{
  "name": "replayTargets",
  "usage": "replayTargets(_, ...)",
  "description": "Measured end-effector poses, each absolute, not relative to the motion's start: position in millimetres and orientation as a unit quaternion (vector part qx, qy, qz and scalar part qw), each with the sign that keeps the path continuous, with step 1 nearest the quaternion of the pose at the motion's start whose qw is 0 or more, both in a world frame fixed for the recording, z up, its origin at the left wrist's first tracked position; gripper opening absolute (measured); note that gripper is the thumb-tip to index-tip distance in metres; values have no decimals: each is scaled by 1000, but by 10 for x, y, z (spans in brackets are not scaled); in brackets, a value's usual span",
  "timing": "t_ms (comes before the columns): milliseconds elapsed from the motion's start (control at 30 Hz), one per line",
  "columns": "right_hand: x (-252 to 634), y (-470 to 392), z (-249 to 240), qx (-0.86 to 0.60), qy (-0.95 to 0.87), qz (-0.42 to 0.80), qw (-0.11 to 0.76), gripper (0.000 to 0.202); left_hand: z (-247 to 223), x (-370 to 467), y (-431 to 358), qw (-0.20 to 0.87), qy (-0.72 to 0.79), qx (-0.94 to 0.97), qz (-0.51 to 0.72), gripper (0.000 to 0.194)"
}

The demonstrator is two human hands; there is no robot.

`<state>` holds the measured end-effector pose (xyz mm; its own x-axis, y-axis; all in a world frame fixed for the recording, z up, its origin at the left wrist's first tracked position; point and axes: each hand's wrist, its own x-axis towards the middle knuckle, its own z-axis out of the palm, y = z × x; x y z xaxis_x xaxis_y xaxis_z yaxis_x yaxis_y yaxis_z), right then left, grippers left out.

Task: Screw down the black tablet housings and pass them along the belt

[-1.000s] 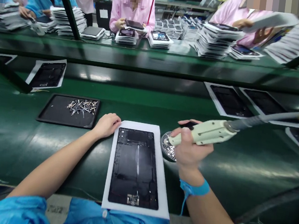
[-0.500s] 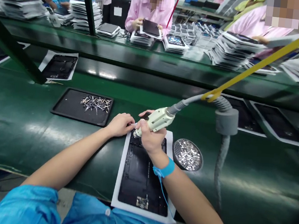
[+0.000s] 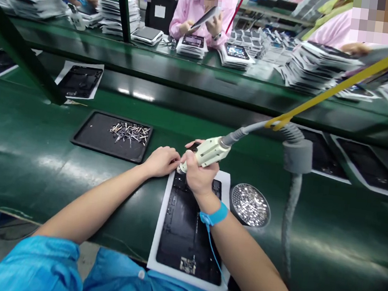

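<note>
My right hand (image 3: 200, 172) is wrapped round a pale electric screwdriver (image 3: 213, 151), whose tip points down at the top left corner of a black tablet housing (image 3: 188, 224). The housing lies on a white sheet (image 3: 158, 235) in front of me. At that same corner rests my left hand (image 3: 163, 161), its fingers curled together beside the screwdriver tip; what they pinch, if anything, is too small to make out. A blue band (image 3: 214, 214) circles my right wrist.
A black tray (image 3: 93, 134) with small metal parts lies left, a round dish of screws (image 3: 250, 205) right. A grey cable (image 3: 289, 212) hangs from a yellow strap (image 3: 344, 88). More housings (image 3: 80, 81) lie beyond. Across the bench, people handle panels beside stacks.
The view has shifted slightly, so the bench items appear a little further right. My hands keep their places at the housing's corner. The person opposite has tilted up a panel.
</note>
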<state>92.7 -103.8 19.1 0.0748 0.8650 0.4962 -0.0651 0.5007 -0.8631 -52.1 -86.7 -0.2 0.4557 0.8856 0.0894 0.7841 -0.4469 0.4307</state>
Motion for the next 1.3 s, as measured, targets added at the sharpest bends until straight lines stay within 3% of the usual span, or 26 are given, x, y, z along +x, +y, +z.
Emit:
replayTargets(600,888,-1008,109,-373,-550,374,647,34,7,-521,-862,169,506,833,147,19)
replayTargets(1300,907,-1008,111,-333,-551,373,668,30,12,-525,-878,184,495,830,182,17)
